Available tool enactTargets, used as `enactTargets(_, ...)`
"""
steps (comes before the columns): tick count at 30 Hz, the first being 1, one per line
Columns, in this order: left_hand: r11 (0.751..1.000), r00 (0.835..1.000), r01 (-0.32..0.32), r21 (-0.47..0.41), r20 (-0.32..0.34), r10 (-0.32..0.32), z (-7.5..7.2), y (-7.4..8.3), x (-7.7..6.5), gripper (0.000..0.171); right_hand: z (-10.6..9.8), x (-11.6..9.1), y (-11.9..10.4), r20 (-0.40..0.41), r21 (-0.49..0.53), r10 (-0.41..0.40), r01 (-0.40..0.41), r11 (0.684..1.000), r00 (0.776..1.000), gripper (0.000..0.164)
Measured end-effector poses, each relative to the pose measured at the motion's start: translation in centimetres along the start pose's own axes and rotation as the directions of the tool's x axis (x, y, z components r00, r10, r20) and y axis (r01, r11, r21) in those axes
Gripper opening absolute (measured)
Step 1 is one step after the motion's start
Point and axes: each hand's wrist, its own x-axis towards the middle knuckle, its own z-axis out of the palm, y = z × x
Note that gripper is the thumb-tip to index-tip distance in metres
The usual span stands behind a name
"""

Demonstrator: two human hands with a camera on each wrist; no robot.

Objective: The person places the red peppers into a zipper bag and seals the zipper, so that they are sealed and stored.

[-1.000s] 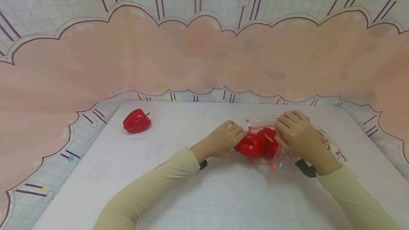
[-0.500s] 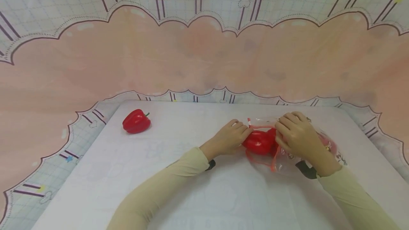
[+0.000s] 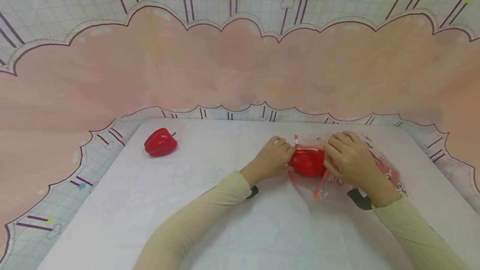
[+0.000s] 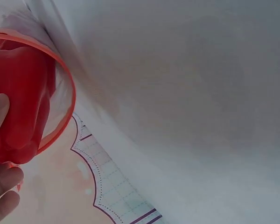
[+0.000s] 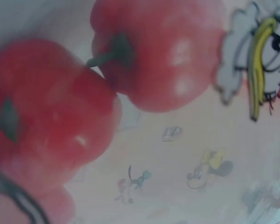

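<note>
At the mouth of a clear printed plastic bag (image 3: 386,168) my left hand (image 3: 271,157) grips a red bell pepper (image 3: 307,163). The left wrist view shows that pepper (image 4: 21,93) within the bag's orange-red rim (image 4: 71,79), thumb on its side and fingers below. My right hand (image 3: 349,157) pinches the bag's edge with curled fingers and covers part of the pepper. Through the plastic, the right wrist view shows two bell peppers (image 5: 163,51) with green stems inside the bag, and more red at the lower left.
Another red bell pepper (image 3: 160,142) lies on its side at the far left of the white-covered table (image 3: 210,145). A patterned pink cloth (image 3: 232,70) hangs behind the table. An orange-red drawstring (image 3: 316,193) trails from the bag's mouth.
My left hand has moved right, pushing its pepper farther into the bag's mouth. The pepper ahead of it has slid deeper, out of sight behind my right hand, which stays nearly still.
</note>
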Motion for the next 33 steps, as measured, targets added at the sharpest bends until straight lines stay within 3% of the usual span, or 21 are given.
enactTargets(5,1.000,0.999,0.017,0.012,-0.027,-0.017,-0.5,0.3,0.4,0.047,-0.1,0.0,0.0,-0.014,-0.007,-0.012,0.012,1.000,1.000,0.052)
enactTargets(12,0.998,0.997,0.066,-0.014,-0.039,-0.066,0.6,0.6,1.0,0.042,-0.2,0.0,-0.1,-0.009,-0.021,-0.015,0.014,1.000,1.000,0.053)
enactTargets(16,0.999,0.998,0.035,-0.033,-0.051,-0.037,0.8,0.8,1.1,0.041,-0.3,0.1,0.0,-0.021,-0.020,-0.010,0.009,1.000,1.000,0.053)
enactTargets(24,0.998,0.985,-0.056,-0.002,-0.162,0.055,0.9,1.5,1.3,0.039,-0.4,0.2,0.0,-0.050,-0.004,-0.026,0.026,1.000,0.998,0.050)
enactTargets(28,0.997,0.991,-0.059,-0.055,-0.123,0.052,0.9,1.5,1.3,0.039,-0.4,0.3,-0.1,-0.063,0.003,-0.026,0.026,1.000,0.998,0.048)
enactTargets(33,0.993,0.998,-0.064,-0.101,-0.013,0.063,0.9,1.4,1.2,0.032,-0.5,0.2,0.1,-0.053,0.007,-0.005,0.005,1.000,0.999,0.049)
